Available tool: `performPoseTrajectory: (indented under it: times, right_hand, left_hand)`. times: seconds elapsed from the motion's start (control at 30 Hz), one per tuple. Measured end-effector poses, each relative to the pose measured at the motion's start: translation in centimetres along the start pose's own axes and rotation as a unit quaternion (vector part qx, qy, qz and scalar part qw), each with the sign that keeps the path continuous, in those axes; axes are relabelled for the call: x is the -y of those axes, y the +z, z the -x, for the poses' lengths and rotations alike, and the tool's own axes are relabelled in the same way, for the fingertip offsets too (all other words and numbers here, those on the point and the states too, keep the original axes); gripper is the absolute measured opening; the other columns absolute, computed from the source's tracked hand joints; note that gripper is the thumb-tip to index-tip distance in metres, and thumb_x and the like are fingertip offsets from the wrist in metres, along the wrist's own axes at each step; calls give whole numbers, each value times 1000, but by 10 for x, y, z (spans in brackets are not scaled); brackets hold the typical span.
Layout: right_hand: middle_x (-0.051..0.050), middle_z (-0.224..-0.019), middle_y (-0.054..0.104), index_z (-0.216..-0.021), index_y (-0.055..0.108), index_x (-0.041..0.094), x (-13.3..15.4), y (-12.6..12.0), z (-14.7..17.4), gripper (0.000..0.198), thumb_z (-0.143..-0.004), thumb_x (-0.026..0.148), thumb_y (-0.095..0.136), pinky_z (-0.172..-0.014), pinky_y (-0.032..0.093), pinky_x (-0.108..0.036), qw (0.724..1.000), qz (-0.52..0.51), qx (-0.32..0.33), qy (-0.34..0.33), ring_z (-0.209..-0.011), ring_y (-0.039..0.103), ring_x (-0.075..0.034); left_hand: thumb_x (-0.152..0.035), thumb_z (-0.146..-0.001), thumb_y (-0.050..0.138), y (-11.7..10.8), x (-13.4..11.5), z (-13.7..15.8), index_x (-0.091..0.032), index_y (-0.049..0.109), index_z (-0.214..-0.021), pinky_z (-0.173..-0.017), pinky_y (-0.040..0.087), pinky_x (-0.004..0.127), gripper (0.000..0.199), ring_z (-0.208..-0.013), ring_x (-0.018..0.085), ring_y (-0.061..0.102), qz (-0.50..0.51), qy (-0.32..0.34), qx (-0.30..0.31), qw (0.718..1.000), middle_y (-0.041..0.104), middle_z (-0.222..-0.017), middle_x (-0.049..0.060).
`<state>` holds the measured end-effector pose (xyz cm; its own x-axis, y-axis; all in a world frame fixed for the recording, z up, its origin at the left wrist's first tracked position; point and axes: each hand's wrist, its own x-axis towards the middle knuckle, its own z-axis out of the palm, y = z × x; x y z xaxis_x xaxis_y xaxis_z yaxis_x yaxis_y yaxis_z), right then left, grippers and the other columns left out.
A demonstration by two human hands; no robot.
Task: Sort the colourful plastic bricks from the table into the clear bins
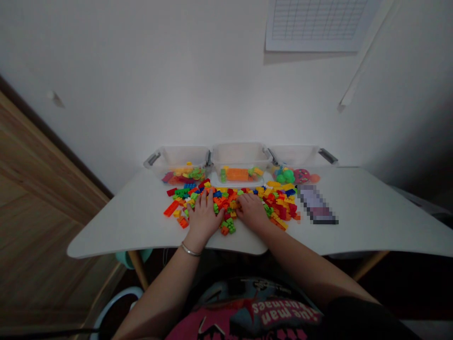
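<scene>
A wide heap of colourful toy building bricks (222, 202) lies on the white table (116, 222). Resting on its left part is my left hand (204, 212), palm down, with the fingers stretched and spread over the bricks. My right hand (252, 211) is at the middle of the heap, its fingers bent inward and closed. A yellow-orange brick (234, 204) shows right at those fingertips; whether it is gripped or only touched is hard to see. In front of my hands, a few green bricks (230, 225) sit at the heap's near edge.
Three clear plastic boxes stand along the wall: the left box (184, 156) and middle box (240, 152) hold bricks. In the right box (295, 155) are green balls and a pink-red piece. A pixelated phone-shaped object (317, 205) lies right of the heap.
</scene>
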<state>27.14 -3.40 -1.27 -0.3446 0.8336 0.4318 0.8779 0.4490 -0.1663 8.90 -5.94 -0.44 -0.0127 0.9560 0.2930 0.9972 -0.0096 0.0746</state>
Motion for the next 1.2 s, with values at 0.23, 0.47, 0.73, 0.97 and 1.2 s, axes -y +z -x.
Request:
performPoseTrajectory:
  times: [0.23,0.47,0.73,0.97,1.2]
  right_hand:
    - [-9,-98,66,-97,59,20,-4,-2,3,18,-78,19,58,-88,46,-39,990,-114,-65,59,-98,58,-26]
    - [-11,-101,66,-96,57,21,-16,-32,-19,14,-83,24,54,-92,47,-39,967,-161,-190,59,-98,59,-25]
    - [-8,-107,63,-109,49,20,-64,-86,-84,25,-89,36,49,-84,48,-32,926,-179,-288,168,-94,60,-19]
    - [-7,-102,69,-104,53,21,-74,-89,-112,27,-84,37,61,-79,48,-32,950,-139,-129,247,-86,64,-20]
    - [-14,-108,70,-107,59,20,-71,-89,-124,33,-85,44,60,-79,49,-36,952,-40,-36,301,-97,66,-27]
  left_hand:
    - [-56,-92,40,-2,0,1,-17,20,-157,-113,26,67,78,-144,36,34,-4,3,4,1000,29,-161,15]
    - [-56,-93,40,-4,0,2,-17,22,-156,-114,26,67,77,-144,36,33,3,4,3,1000,28,-161,15]
    - [-52,-92,43,-9,-1,1,-17,23,-156,-115,23,67,76,-145,35,32,8,-7,26,1000,29,-161,14]
    - [-54,-91,43,-8,-1,0,-20,20,-157,-115,24,67,77,-145,35,32,12,-12,37,999,27,-162,13]
    - [-54,-91,43,-7,0,0,-20,19,-157,-115,23,67,78,-145,35,32,9,-12,27,1000,28,-161,13]
